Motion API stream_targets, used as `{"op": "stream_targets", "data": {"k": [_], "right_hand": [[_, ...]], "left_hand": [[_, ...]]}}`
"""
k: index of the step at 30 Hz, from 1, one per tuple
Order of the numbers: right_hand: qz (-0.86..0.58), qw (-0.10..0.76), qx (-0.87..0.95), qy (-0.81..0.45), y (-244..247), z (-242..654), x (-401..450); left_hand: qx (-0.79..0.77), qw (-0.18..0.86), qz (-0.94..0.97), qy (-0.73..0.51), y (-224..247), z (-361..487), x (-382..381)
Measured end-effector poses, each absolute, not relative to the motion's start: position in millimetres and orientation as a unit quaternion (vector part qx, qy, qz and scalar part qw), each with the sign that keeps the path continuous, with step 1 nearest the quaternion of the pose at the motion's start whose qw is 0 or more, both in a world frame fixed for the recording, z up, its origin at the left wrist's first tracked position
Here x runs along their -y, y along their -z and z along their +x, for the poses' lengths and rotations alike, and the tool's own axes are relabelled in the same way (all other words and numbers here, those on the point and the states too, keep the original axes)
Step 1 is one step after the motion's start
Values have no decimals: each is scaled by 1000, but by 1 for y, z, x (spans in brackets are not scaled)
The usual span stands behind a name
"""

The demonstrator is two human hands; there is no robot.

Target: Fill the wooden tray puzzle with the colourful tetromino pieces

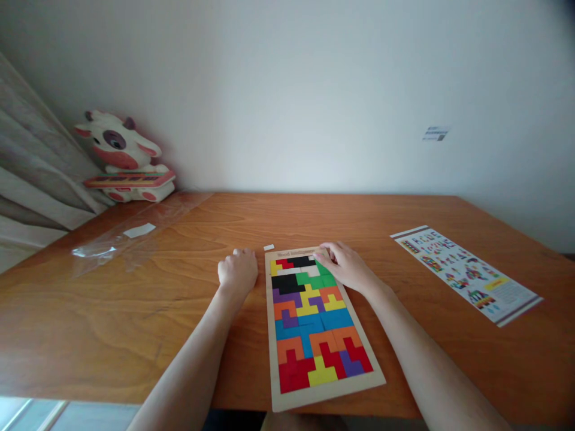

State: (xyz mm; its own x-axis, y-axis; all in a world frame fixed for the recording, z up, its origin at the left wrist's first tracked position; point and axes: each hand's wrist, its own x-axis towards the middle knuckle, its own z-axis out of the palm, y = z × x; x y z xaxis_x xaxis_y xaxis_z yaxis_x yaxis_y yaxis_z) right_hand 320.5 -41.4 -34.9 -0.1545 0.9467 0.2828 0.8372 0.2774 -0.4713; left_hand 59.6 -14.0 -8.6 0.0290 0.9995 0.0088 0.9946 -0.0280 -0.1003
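Note:
A wooden block puzzle board (330,395) lies flat near the table's front edge, its pale frame filled with coloured, angular pieces in red, yellow, orange, blue, purple, green, black and white. My right hand (348,264) is at the board's upper right corner. Its thumb rests on a green piece (324,274) while the index finger curls at the top edge; the other fingers are partly hidden. To the left of the board, my left hand (238,274) rests on the table with fingers curled into a loose fist, apart from the board and with nothing visible in it.
A printed instruction sheet (467,272) lies on the right of the wooden table (179,311). Clear plastic packaging (108,245) with a white label is on the left. A cow-shaped toy keyboard (130,161) stands at the back left by the curtain (40,161). A small white scrap (268,247) lies behind the board.

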Motion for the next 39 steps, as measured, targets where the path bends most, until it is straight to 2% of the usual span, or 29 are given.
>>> {"op": "stream_targets", "data": {"k": [5,9,12,18,27,30,33,39], "right_hand": [[-608,318,719,-115,31,319,40],[-583,405,694,-124,27,312,42],[-524,442,690,-232,21,301,47],[-439,421,636,-474,14,285,54],[-418,441,511,-607,21,284,47],[-436,473,471,-604,24,282,45],[-476,487,497,-537,24,286,43],[-552,426,576,-428,27,301,42]], "left_hand": [[681,31,-731,-30,8,55,12],[599,5,-797,77,6,66,14],[544,-23,-825,149,6,78,20],[432,-64,-864,249,12,88,31],[334,-57,-874,349,21,84,26],[298,-64,-878,368,22,85,26],[299,-72,-878,366,20,85,27],[366,-67,-875,310,19,83,22]]}}
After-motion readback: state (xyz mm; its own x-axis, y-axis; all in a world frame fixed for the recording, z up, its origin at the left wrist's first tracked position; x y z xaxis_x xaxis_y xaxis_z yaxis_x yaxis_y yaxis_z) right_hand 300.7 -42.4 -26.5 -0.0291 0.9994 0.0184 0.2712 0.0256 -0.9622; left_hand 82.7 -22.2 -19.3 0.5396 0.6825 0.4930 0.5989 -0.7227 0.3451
